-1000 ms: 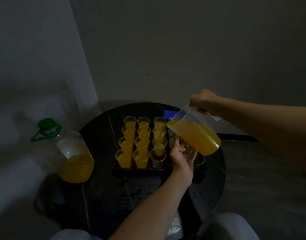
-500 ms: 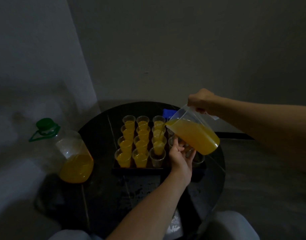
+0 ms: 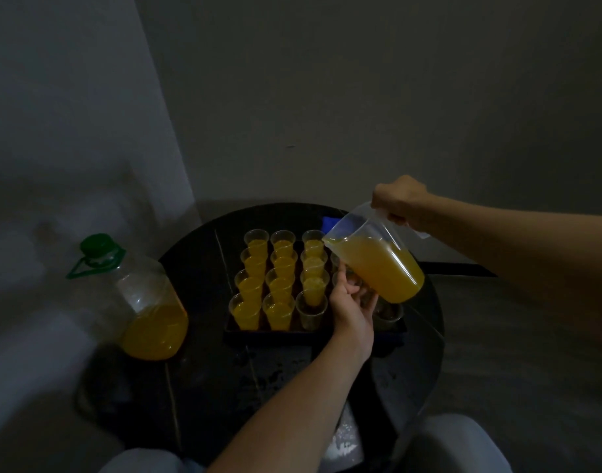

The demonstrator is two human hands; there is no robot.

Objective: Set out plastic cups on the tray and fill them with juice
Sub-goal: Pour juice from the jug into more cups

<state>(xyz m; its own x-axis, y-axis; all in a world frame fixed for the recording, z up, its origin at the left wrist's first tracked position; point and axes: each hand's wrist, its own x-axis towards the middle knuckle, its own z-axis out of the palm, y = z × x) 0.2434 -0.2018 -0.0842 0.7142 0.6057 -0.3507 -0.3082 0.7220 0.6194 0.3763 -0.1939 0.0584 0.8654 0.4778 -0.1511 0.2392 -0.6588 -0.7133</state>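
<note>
A dark tray (image 3: 269,333) on the round black table (image 3: 425,322) holds rows of clear plastic cups. The two left columns and most of the third hold orange juice (image 3: 280,310). The front cup of the third column (image 3: 311,314) looks empty. My right hand (image 3: 400,201) grips the handle of a clear jug (image 3: 378,264) half full of juice, tilted with its spout over the third column. My left hand (image 3: 352,300) reaches under the jug, thumb and fingers curled round a clear cup (image 3: 356,283) in the fourth column, which is partly hidden.
A large clear bottle (image 3: 146,302) with a green cap and juice in its bottom leans at the table's left edge. A blue object (image 3: 328,221) lies behind the tray. Another empty cup (image 3: 390,312) stands at the tray's right. Walls close in behind and to the left.
The third-row cup in the third column has filled up with juice. Both hands and the tilted jug have stayed almost where they were.
</note>
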